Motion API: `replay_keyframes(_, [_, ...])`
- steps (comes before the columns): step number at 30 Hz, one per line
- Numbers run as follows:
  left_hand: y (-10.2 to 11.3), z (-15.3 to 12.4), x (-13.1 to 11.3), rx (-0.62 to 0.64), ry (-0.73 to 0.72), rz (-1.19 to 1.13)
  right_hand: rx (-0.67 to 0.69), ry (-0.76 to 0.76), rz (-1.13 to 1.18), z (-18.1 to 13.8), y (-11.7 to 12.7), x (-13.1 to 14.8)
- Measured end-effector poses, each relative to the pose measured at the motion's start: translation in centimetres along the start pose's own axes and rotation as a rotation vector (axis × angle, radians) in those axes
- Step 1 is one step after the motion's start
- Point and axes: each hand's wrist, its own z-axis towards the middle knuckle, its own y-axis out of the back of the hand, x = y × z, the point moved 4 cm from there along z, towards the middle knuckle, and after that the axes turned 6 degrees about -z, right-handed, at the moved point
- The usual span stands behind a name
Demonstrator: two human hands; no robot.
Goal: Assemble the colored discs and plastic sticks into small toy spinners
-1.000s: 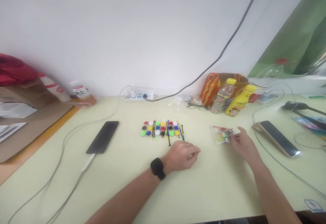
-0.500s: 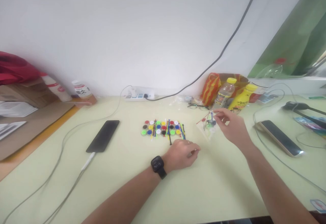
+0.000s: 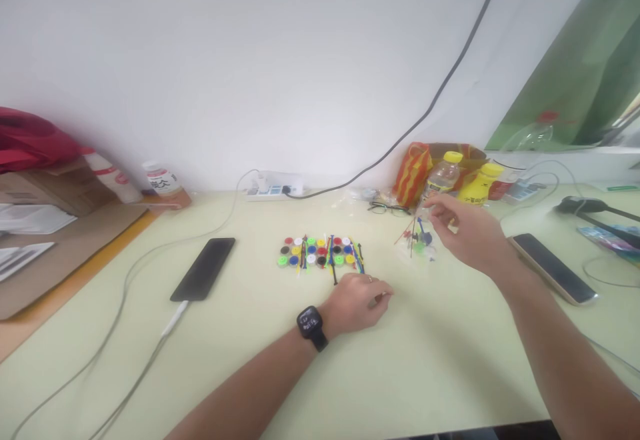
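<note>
My right hand (image 3: 463, 230) is raised above the table and pinches the top of a small clear plastic bag (image 3: 419, 243) holding coloured sticks and small pieces. My left hand (image 3: 356, 305), with a black watch on the wrist, rests on the pale table (image 3: 280, 360) with its fingers curled; whether anything is in them is hidden. Just beyond it lies a neat grid of coloured round caps with thin coloured sticks (image 3: 320, 253) laid across them.
A black phone (image 3: 203, 268) on a white cable lies to the left. Another phone (image 3: 553, 268) lies at the right. Two yellow-capped bottles (image 3: 457, 180), an orange bag (image 3: 413, 170) and glasses stand at the back, beside a power strip (image 3: 273, 187). Boxes sit far left.
My right hand has picked the plastic bag up off the table and lifted it up and back towards the bottles. My left hand has stayed where it was.
</note>
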Motion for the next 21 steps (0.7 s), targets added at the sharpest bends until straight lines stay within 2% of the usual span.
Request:
replay_keyframes(8, [0.0, 0.1, 0.0, 0.001, 0.007, -0.001, 0.032, -0.031, -0.015, -0.6, 0.2, -1.2])
replay_keyframes(16, [0.0, 0.1, -0.1, 0.026, 0.017, 0.015, -0.129, -0.103, -0.004, 0.3, 3.0, -2.3])
replay_keyframes(18, [0.0, 0.1, -0.1, 0.020, 0.018, 0.023, -0.243, -0.165, 0.036, 0.4, 3.9, -3.5])
replay_keyframes(21, [0.0, 0.1, -0.1, 0.028, 0.009, 0.037, -0.320, -0.416, 0.274, 0.4, 3.1, -6.2])
